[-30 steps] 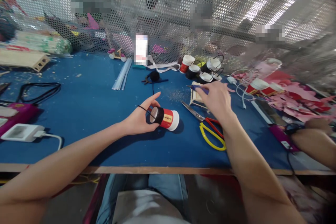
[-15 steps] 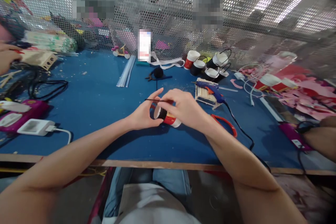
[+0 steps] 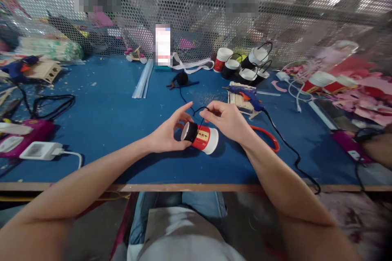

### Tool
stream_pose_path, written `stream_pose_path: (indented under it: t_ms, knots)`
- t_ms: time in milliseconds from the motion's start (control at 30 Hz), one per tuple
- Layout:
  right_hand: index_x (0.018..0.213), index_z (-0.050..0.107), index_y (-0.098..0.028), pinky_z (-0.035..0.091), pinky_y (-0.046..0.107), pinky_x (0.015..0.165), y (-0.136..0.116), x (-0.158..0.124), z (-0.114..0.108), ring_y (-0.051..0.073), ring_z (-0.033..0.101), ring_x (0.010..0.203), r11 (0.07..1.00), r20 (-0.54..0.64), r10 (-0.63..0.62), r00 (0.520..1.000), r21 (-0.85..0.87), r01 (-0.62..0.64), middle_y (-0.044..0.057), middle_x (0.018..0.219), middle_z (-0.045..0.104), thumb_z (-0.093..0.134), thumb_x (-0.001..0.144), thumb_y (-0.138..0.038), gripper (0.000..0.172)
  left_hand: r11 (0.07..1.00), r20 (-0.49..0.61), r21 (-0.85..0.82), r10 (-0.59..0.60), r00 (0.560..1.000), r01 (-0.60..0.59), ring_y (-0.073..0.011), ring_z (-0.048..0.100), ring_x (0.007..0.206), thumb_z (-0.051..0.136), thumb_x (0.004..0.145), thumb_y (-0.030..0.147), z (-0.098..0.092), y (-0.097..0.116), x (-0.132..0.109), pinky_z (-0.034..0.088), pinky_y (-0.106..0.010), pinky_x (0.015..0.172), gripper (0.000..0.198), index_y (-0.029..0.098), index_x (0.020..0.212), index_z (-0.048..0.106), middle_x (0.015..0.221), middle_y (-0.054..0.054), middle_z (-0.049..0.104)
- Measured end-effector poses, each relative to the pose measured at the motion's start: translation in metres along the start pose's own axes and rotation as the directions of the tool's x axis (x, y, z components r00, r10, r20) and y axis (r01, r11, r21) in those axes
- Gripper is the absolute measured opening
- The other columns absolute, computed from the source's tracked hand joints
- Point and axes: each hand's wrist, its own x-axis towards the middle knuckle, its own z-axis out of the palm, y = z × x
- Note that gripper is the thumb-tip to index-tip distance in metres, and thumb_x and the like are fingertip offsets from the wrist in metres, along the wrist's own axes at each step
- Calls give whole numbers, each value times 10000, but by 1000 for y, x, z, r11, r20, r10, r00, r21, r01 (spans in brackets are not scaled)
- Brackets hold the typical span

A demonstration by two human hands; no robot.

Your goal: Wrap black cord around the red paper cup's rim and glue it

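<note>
A red paper cup (image 3: 204,138) with a black band near its base lies on its side on the blue table (image 3: 107,114). My left hand (image 3: 167,132) cups the base end of it, fingers curled, thumb and forefinger raised. My right hand (image 3: 225,119) pinches a thin black cord (image 3: 199,111) just above the cup; the cord runs back to a black spool (image 3: 181,78) farther up the table.
A blue glue gun (image 3: 246,93) rests on a stick rack, its cable trailing to the table edge. Red-handled scissors (image 3: 269,138) lie by my right wrist. Finished cups (image 3: 241,67) stand at the back. Chargers (image 3: 39,151) sit left; another person's arm (image 3: 376,147) is at right.
My right hand left the glue gun, came over to the cup and took the black cord. The cord, held taut half a second ago, now loops above the cup.
</note>
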Motion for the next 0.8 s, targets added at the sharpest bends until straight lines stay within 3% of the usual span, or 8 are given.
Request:
stream_pose_path:
  t_ms: [233, 500, 800]
  knots:
    - [676, 479, -199, 342, 265, 564, 6, -3, 7, 109, 461, 582, 1000, 9, 29, 1000, 12, -29, -17, 630, 555, 545, 850, -397, 272, 994, -10, 54, 95, 995, -95, -227, 510, 1112, 693, 679, 143, 1, 3, -1, 464, -369, 932, 976, 299, 1472, 147, 1146, -82, 504]
    - [724, 426, -211, 324, 264, 553, 17, -6, 17, 109, 453, 577, 999, 129, 42, 991, 0, -43, -33, 631, 499, 453, 902, -407, 266, 952, 26, 245, 184, 983, -185, -246, 521, 1140, 658, 694, 140, -1, 4, -2, 443, -412, 974, 941, 288, 1475, 155, 1235, -109, 516]
    - [717, 410, -210, 310, 253, 541, 15, -7, 18, 96, 432, 565, 999, 85, 19, 996, 32, -21, -45, 615, 466, 464, 908, -392, 269, 934, 47, 302, 185, 982, -191, -259, 522, 1158, 658, 697, 141, -2, 5, -3, 452, -417, 963, 950, 284, 1480, 139, 1266, -111, 528]
